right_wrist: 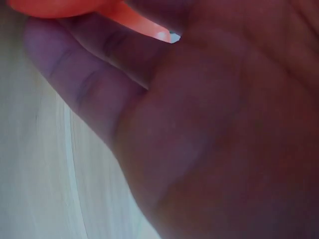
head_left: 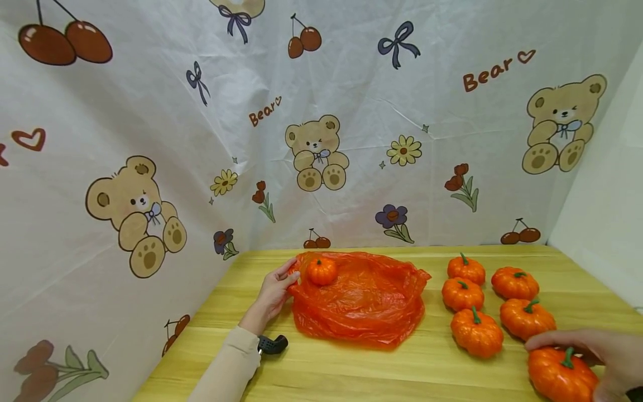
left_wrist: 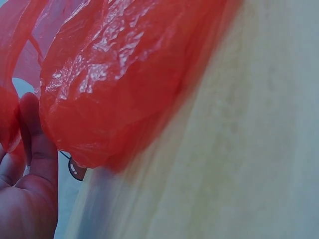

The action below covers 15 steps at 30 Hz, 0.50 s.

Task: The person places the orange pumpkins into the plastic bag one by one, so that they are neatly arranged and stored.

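Observation:
A thin red-orange plastic bag (head_left: 366,304) lies spread with its mouth open on the table, and one small orange pumpkin (head_left: 322,271) shows at its left end. My left hand (head_left: 273,291) holds the bag's left rim between thumb and fingers; in the left wrist view the glossy plastic (left_wrist: 114,94) bulges beside the thumb (left_wrist: 40,144). At the front right, my right hand (head_left: 605,349) grips an orange pumpkin (head_left: 557,377) with a green stem, fingers over its far side. The right wrist view shows mostly palm (right_wrist: 214,124), with a bit of the orange pumpkin (right_wrist: 55,6) at the fingertips.
Several more orange pumpkins stand in two loose rows right of the bag, the nearest (head_left: 477,333) close to my right hand. The wooden table (head_left: 321,371) ends at a bear-patterned cloth (head_left: 351,212) behind and left. A white wall (head_left: 603,223) borders the right side.

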### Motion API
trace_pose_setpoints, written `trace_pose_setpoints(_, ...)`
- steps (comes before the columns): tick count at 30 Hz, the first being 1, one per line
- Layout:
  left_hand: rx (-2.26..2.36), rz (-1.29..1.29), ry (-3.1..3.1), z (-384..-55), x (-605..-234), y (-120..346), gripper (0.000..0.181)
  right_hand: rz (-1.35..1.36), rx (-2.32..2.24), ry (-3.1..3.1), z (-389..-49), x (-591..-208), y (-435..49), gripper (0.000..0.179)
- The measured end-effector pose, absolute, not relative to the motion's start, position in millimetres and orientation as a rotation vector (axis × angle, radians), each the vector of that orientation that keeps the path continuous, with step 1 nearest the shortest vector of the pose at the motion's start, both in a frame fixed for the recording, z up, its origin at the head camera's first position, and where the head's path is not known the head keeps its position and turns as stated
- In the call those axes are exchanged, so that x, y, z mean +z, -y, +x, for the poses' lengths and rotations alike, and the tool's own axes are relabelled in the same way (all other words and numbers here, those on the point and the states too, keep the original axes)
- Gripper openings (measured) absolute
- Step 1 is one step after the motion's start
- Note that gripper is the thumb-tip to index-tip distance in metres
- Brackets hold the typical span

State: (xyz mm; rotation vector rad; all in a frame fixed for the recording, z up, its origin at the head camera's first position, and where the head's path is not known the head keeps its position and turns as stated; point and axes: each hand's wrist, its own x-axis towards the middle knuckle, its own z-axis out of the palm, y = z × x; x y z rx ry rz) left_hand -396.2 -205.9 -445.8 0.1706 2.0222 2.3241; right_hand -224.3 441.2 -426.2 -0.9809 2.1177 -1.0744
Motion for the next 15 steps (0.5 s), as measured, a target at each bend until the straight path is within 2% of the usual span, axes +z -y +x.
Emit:
trace_pose_setpoints(7, 2.321, 0.164, -2.023, -395, -445, 206, 0.055, -0.858, -1.105, -2.104, -219, -415, -429, 0.083)
trace_pose_setpoints(15, 2.331, 0.169, -2.025, -397, -445, 206, 0.056, -0.861, -1.164, -2.130, -220, -412, -429, 0.088)
